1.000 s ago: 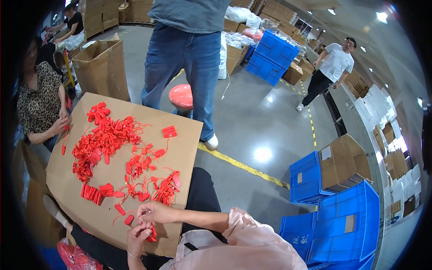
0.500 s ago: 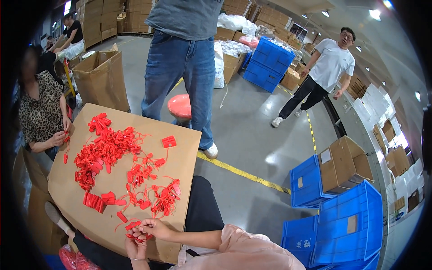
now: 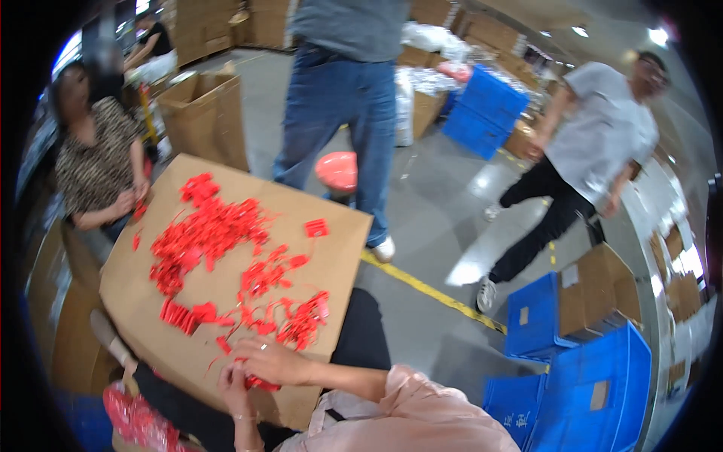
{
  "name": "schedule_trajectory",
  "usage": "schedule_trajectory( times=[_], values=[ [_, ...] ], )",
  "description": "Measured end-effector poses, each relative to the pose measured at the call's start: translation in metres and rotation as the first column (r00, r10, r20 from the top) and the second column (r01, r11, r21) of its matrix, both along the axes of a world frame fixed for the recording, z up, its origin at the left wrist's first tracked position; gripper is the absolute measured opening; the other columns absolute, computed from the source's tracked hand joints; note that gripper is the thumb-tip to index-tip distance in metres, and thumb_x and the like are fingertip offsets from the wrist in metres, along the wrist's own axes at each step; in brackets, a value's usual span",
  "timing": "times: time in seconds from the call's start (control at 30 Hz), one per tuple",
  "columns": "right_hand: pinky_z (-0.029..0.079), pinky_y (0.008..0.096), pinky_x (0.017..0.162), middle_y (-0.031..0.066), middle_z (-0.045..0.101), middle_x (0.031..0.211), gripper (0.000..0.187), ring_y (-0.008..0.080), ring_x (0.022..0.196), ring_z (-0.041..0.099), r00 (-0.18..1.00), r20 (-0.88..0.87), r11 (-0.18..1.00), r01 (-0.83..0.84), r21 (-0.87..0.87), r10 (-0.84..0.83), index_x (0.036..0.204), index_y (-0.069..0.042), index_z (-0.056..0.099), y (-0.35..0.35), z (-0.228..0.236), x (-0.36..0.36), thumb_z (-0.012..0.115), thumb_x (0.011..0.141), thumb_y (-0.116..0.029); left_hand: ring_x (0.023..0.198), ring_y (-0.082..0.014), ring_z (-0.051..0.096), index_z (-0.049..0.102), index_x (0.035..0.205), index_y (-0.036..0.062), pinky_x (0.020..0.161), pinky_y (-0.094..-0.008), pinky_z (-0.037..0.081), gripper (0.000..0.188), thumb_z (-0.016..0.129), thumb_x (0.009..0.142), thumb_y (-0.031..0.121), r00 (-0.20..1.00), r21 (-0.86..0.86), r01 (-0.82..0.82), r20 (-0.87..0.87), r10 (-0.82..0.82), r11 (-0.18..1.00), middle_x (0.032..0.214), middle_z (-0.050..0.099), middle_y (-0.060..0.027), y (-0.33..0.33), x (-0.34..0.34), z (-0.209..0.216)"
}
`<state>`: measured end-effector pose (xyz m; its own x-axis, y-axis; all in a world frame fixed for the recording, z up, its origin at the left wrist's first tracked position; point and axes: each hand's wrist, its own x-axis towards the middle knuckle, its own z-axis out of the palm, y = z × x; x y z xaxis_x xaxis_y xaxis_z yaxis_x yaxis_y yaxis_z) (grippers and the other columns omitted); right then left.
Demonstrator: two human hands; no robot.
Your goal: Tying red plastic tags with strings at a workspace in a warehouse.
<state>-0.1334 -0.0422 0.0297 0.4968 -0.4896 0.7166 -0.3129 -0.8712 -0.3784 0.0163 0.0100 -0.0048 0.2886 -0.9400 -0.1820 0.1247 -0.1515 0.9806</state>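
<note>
My left hand (image 3: 235,388) and my right hand (image 3: 273,361) are close together over the near edge of a cardboard-topped table (image 3: 301,395). Both have their fingers closed on a red corded piece (image 3: 261,385), which is partly hidden by the fingers and blurred. Just beyond my hands lies a loose cluster of red corded pieces (image 3: 303,322). Farther up the board spreads a large tangled heap of the same pieces (image 3: 215,233). A neat row of red pieces (image 3: 179,316) lies to the left, and a flat red piece (image 3: 317,227) sits apart near the right edge.
Across the table's left side sits a person in a patterned top (image 3: 98,162), handling red pieces. Someone in jeans (image 3: 331,113) stands beyond the table by a red stool (image 3: 337,172). Another person in white (image 3: 602,135) is at the right. Blue crates (image 3: 595,384) and a carton (image 3: 602,290) stand at my right.
The view has shifted, so the table appears farther right. My right hand has turned back-up over the red piece. The person in white has stepped nearer.
</note>
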Motion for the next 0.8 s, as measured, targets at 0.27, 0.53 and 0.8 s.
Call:
schedule_trajectory(
  times=[0.27,0.53,0.8],
  values=[
    [0.043,0.0389,0.081,0.0104,0.055,0.091,0.014,0.0278,0.092,0.053,0.999,0.035,0.978,-0.019,0.208,0.011,0.086,-0.003,0.056,0.000,-0.007,-0.013,0.059,0.072,-0.006,0.070,-0.0062,0.053,0.060,0.092,0.0005,0.064,-0.0196,0.045,0.014,0.055,0.087,0.013,0.991,-0.106,0.127,0.061,-0.120,0.986,0.078,0.059,0.0000,-0.004,-0.013,0.005],
    [0.043,0.0356,0.072,0.0099,0.056,0.082,0.010,0.0263,0.084,0.053,0.996,0.093,0.799,-0.048,0.600,-0.010,0.085,-0.004,0.057,0.003,-0.021,-0.005,0.059,0.076,-0.005,0.066,-0.0026,0.049,0.061,0.090,0.0012,0.059,-0.0176,0.041,0.010,0.058,0.083,0.008,0.990,-0.056,0.123,0.083,-0.118,0.991,0.075,0.056,0.0025,-0.001,-0.003,0.002],
    [0.045,0.0252,0.073,0.0044,0.059,0.088,0.010,0.0105,0.084,0.055,0.926,0.341,0.190,-0.310,0.931,-0.159,0.092,-0.001,0.059,0.006,-0.027,-0.003,0.056,0.084,-0.007,0.064,-0.0018,0.047,0.059,0.086,0.0020,0.058,-0.0165,0.039,0.006,0.059,0.081,0.006,0.963,-0.038,0.259,0.086,-0.255,0.965,0.075,0.055,0.0040,-0.002,0.004,0.007]
  ],
)
